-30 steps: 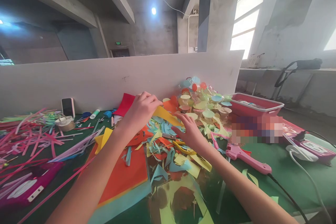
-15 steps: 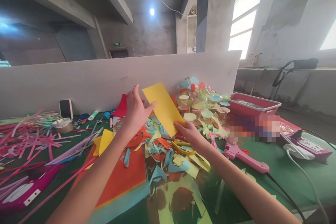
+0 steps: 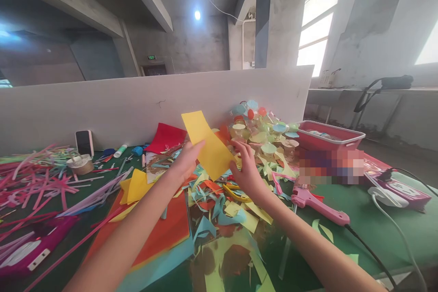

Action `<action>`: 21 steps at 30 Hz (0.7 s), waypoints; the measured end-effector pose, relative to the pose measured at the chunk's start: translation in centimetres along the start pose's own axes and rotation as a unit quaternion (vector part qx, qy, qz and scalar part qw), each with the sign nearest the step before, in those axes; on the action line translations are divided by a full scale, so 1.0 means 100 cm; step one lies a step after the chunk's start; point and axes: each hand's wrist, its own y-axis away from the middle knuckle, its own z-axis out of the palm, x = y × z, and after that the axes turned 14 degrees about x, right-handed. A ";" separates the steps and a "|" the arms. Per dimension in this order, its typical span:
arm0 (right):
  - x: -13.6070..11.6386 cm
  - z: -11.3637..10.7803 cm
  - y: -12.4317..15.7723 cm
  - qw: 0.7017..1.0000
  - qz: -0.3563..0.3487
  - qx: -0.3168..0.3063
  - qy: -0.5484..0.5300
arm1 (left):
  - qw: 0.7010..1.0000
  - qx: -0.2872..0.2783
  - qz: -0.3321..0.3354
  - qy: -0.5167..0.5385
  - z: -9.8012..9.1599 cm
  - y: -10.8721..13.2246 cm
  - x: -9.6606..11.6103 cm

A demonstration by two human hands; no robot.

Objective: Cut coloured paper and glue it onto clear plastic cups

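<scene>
While between the left hand (image 3: 185, 164) and right hand (image 3: 248, 171), one yellow paper strip (image 3: 208, 143), pinched by the fingers (image 3: 241, 148).

the left hand (image 3: 185, 163) and right hand (image 3: 248, 175) are raised close together, each closed in a grip.

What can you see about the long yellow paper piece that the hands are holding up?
The long yellow paper piece is bright and plain, with a flat, matte look like craft paper or thin card. It is roughly a rectangle, and its lower end narrows to an angled tip. It is held up in the air and tilted, with its top end leaning left. The left hand touches its lower left edge, and the right hand touches its right edge. Nothing else seems to touch it.
</scene>
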 end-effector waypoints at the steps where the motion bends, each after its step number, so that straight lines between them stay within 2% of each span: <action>1: 0.001 -0.001 0.000 0.999 -0.047 -0.005 0.028 | 1.000 0.006 -0.002 0.003 0.000 -0.001 0.000; 5: 0.003 -0.006 0.000 0.971 -0.190 -0.047 0.134 | 0.999 0.019 -0.029 0.011 0.000 -0.003 -0.003; 10: 0.001 -0.012 -0.004 0.953 -0.254 -0.045 0.159 | 0.998 -0.008 -0.037 0.040 0.003 -0.001 -0.008; 13: -0.001 -0.013 -0.006 0.959 -0.252 -0.041 0.125 | 0.997 -0.020 -0.042 0.061 0.005 0.001 -0.009; 19: -0.004 -0.011 -0.004 0.984 -0.163 -0.034 0.069 | 0.998 -0.026 -0.042 0.049 0.006 0.001 -0.010; 21: -0.005 -0.011 -0.005 0.989 -0.136 -0.040 0.045 | 0.999 -0.028 -0.017 0.008 0.006 0.001 -0.012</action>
